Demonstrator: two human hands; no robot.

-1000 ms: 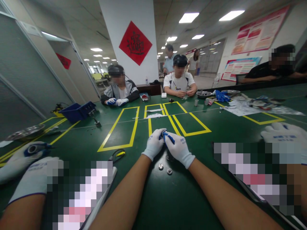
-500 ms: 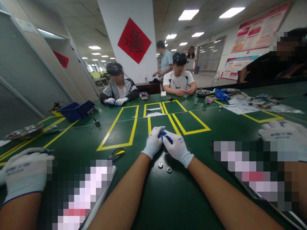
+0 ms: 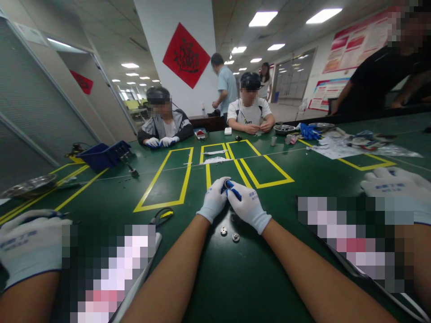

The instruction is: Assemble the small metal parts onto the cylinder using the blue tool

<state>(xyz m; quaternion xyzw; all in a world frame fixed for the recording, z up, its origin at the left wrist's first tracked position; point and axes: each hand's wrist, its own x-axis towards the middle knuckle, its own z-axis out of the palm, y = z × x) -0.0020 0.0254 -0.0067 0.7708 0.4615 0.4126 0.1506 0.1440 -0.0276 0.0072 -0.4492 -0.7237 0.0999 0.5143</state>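
Your left hand (image 3: pixel 213 198) and right hand (image 3: pixel 248 202) curl their fingers closed around a round part (image 3: pixel 227 184); two discs (image 3: pixel 224 231) lie nearby.

"Any lettering you can make out?"
"On the white T-shirt (image 3: pixel 248 115) across the counter (image 3: pixel 232 278), 'un', with an unclear letter before it."
"And the red diamond poster (image 3: pixel 186 54)?"
"Black Chinese-style characters, too blurred for me. Same with the red door sign (image 3: pixel 81 82)."
"The gloved right hand (image 3: pixel 249 202)?"
"Blue print on its back, illegible, as on the neighbour's white glove (image 3: pixel 32 251)."
"Those wall posters (image 3: pixel 355 45)?"
"Printed, but too small to read."
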